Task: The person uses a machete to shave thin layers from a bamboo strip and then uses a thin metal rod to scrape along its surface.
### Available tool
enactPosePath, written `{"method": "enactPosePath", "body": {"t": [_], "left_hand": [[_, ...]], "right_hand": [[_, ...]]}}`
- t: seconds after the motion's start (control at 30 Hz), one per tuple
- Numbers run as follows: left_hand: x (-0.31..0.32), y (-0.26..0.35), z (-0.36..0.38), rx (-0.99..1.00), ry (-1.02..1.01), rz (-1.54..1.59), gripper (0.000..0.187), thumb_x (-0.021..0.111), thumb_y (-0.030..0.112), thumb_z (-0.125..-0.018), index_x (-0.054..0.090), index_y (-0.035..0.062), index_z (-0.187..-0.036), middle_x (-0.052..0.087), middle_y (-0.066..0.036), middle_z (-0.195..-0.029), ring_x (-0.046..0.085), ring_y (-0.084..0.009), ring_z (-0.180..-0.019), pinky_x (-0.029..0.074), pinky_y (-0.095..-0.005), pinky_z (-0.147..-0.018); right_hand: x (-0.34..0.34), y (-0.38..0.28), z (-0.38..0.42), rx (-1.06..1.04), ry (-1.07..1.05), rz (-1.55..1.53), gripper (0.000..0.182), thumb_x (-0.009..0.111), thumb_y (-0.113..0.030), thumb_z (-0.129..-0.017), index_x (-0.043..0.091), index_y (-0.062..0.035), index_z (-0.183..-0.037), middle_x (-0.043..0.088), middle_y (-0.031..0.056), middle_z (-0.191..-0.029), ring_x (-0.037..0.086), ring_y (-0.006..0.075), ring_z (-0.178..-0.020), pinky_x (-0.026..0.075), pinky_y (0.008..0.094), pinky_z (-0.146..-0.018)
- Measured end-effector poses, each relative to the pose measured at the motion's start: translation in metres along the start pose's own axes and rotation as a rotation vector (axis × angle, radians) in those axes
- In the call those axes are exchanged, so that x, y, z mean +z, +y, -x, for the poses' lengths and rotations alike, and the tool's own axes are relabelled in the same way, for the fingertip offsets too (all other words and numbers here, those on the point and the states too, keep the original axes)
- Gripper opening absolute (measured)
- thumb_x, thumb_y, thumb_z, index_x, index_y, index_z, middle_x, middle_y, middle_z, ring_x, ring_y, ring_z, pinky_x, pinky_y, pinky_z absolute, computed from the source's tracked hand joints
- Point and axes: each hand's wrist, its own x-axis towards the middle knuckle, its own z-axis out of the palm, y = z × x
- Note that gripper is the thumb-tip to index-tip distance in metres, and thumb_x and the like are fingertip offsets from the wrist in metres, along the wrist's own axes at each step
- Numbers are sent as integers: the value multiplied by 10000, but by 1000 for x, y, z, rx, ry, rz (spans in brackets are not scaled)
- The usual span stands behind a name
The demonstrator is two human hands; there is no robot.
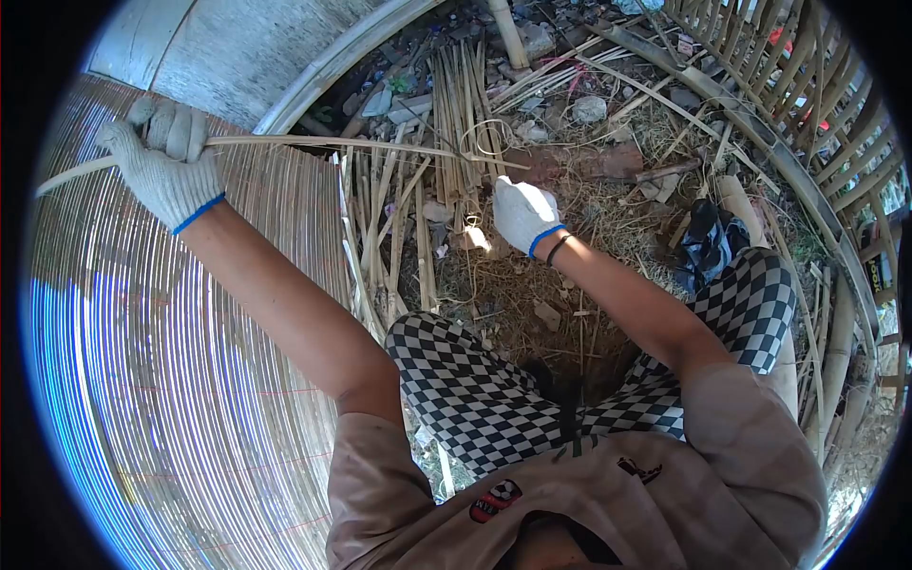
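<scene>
My left hand (166,161), in a white knit glove with a blue cuff, is closed around a long, thin bamboo strip (304,141). The strip runs out past the hand on the left and reaches across to the right, where its tip lies just above my right hand (525,211). That hand wears a matching glove and is curled into a fist. What it grips, if anything, is hidden. A thin curled shaving (489,123) loops above the fist. Several split bamboo strips (456,104) lie on the ground behind it.
A slatted bamboo screen (237,332) spreads along my left side, under a pale panel (256,57). A woven bamboo fence (807,114) curves around the right. Stones, straw and scraps litter the ground (551,313). A dark shoe (708,242) is beside my right knee.
</scene>
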Motion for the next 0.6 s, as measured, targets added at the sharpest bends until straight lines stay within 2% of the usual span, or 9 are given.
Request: {"method": "enactPosePath", "body": {"t": [0.07,0.17,0.2,0.27,0.33,0.37,0.5,0.53,0.6], "left_hand": [[-3,-4,-9,-30,-18,20,539,478,534,-1067,479,109,-736,307,42,-513,219,-74,-390,213,-240,-340],[-18,-5,-22,-119,-228,232,556,453,543,-1073,497,91,-752,318,38,-513,226,-78,-387,222,-239,-341],[-17,-7,-25,-107,-264,229,532,486,535,-1063,507,92,-769,341,31,-528,232,-76,-389,223,-239,-346],[-11,-8,-29,-93,-328,214,488,552,520,-1044,527,96,-804,388,19,-559,244,-72,-395,225,-238,-357],[9,-7,-26,-90,-283,140,522,472,527,-1068,515,79,-805,349,17,-546,246,-82,-388,243,-242,-358],[19,-6,-25,-79,-266,103,542,432,531,-1080,510,71,-805,330,16,-539,246,-86,-384,252,-244,-358],[27,-13,-31,-138,-396,259,479,561,492,-1044,578,59,-841,382,13,-567,237,-80,-410,217,-239,-366],[28,-18,-36,-137,-459,325,433,537,419,-1063,601,37,-868,402,1,-565,255,-79,-392,246,-240,-361],[32,-26,-40,-64,-366,243,388,515,351,-1064,608,20,-884,413,-6,-565,269,-81,-377,270,-242,-358]], "right_hand": [[-1,-6,-14,74,-105,-58,184,600,-195,-940,612,-12,-956,685,213,-716,700,402,-683,563,504,-606],[-41,-34,-27,-79,23,-117,218,614,-199,-917,606,-10,-1026,704,206,-753,720,389,-716,563,507,-628],[-34,-39,-33,-138,142,-138,176,588,-201,-965,605,-32,-1014,665,200,-707,684,395,-674,550,500,-606],[-20,-28,-40,-59,130,-234,172,580,-201,-966,618,-37,-1001,671,206,-727,681,405,-687,548,509,-615],[16,6,-41,130,34,-289,178,567,-200,-964,639,-37,-954,676,223,-755,675,435,-715,546,531,-640],[15,10,-36,106,112,-362,194,559,-196,-962,641,-29,-908,677,230,-757,674,457,-736,551,542,-663],[-1,-3,-46,131,92,-283,182,579,-208,-960,626,-32,-947,678,222,-756,681,441,-716,554,528,-645],[-13,-14,-50,124,102,-287,180,585,-209,-958,622,-33,-960,679,221,-758,682,437,-711,554,524,-641],[-47,-42,-50,-45,231,-264,160,596,-198,-948,605,-39,-965,697,225,-768,710,397,-711,546,501,-593]]}}
